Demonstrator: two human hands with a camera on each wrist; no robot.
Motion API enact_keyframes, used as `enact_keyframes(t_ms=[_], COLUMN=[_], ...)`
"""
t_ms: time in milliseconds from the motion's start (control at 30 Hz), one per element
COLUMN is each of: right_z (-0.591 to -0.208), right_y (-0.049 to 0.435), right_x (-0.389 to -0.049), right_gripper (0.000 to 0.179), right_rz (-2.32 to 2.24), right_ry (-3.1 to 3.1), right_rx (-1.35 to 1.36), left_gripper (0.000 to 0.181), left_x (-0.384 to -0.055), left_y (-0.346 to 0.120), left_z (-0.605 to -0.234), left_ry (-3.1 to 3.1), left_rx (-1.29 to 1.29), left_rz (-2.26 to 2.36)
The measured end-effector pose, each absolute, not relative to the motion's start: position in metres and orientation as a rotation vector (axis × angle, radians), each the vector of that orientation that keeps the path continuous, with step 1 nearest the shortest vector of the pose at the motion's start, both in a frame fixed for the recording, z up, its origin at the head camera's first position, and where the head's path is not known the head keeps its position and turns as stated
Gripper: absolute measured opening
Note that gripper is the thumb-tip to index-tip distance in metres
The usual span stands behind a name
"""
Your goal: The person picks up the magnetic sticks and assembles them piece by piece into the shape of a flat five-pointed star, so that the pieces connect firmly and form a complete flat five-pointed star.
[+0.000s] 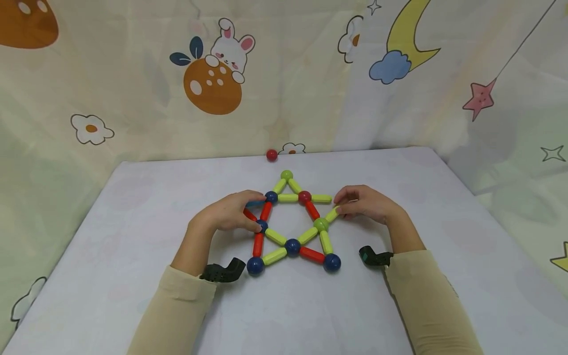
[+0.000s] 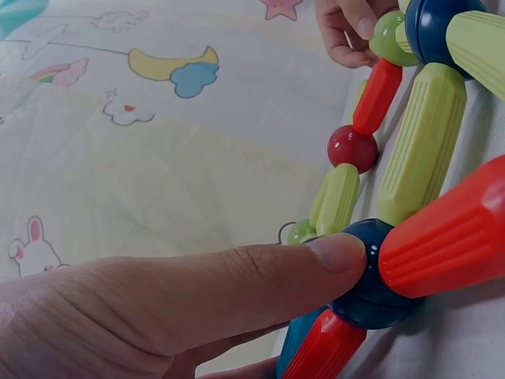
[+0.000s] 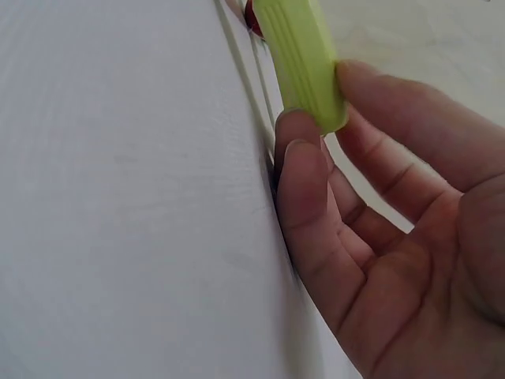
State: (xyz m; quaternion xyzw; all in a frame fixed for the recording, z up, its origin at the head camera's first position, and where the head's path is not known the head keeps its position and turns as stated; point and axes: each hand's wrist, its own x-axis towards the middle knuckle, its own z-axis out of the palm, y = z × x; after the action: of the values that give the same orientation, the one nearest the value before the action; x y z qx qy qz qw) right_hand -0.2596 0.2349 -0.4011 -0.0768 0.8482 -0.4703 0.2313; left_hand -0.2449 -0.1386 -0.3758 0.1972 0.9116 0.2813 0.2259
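A star-shaped figure of magnetic rods and balls lies on the white table, made of red rods (image 1: 312, 254), yellow-green rods (image 1: 273, 256) and balls. My left hand (image 1: 226, 212) grips its left side. The thumb rests on a blue ball (image 2: 375, 308), the forefinger reaches an upper blue ball (image 1: 271, 197), and a blue rod (image 1: 255, 203) is partly hidden under the fingers. On the right, my right hand (image 1: 368, 203) pinches the free end of a yellow-green rod (image 3: 304, 63) that joins a green ball (image 1: 321, 225). Another yellow-green rod (image 1: 321, 198) points right from a red ball (image 1: 304, 197).
A loose red ball (image 1: 272, 155) sits at the back edge of the table (image 1: 133, 207). Behind it hangs a patterned cloth (image 1: 293, 74). Black wrist cameras (image 1: 224, 271) are strapped near both sleeves.
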Motion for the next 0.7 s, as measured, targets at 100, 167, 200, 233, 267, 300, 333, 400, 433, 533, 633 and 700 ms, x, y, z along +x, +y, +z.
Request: enact_keyframes(t_ms=[100,167,200,233,267,300,333,400,433,533,633,700], right_z=[-0.400,-0.400,-0.400,-0.399,-0.399,-0.399,-0.398,-0.396,-0.395,-0.387,-0.374,-0.365], right_y=[0.234,0.233,0.233,0.232,0.232,0.231,0.231,0.230,0.230,0.228,0.220,0.212], right_x=[-0.260,-0.261,-0.261,-0.262,-0.262,-0.262,-0.263,-0.263,-0.263,-0.265,-0.269,-0.273], right_gripper=[0.032,0.032,0.031,0.032,0.032,0.031,0.031,0.030,0.030,0.028,0.032,0.036], right_rz=[-1.310,-1.310,-1.309,-1.306,-1.304,-1.298,-1.297,-1.277,-1.252,-1.183,-1.115,-1.095], right_ry=[2.333,2.345,2.350,2.354,2.358,2.362,2.364,2.376,2.396,2.471,2.566,2.614], right_rx=[-0.208,-0.203,-0.205,-0.210,-0.212,-0.214,-0.210,-0.208,-0.208,-0.200,-0.222,-0.252], left_gripper=[0.078,0.077,0.078,0.078,0.078,0.078,0.078,0.078,0.078,0.077,0.077,0.077], left_x=[-0.246,-0.246,-0.246,-0.246,-0.246,-0.246,-0.247,-0.247,-0.247,-0.247,-0.247,-0.246], left_y=[-0.139,-0.140,-0.140,-0.140,-0.141,-0.141,-0.141,-0.141,-0.141,-0.141,-0.141,-0.140], left_z=[-0.375,-0.375,-0.375,-0.375,-0.375,-0.375,-0.376,-0.376,-0.376,-0.376,-0.376,-0.376], left_ry=[2.518,2.521,2.522,2.524,2.525,2.525,2.525,2.527,2.527,2.524,2.517,2.513], left_rx=[0.545,0.548,0.552,0.555,0.557,0.552,0.553,0.559,0.557,0.567,0.572,0.576], left_rz=[0.773,0.771,0.770,0.769,0.768,0.769,0.770,0.772,0.774,0.782,0.787,0.786])
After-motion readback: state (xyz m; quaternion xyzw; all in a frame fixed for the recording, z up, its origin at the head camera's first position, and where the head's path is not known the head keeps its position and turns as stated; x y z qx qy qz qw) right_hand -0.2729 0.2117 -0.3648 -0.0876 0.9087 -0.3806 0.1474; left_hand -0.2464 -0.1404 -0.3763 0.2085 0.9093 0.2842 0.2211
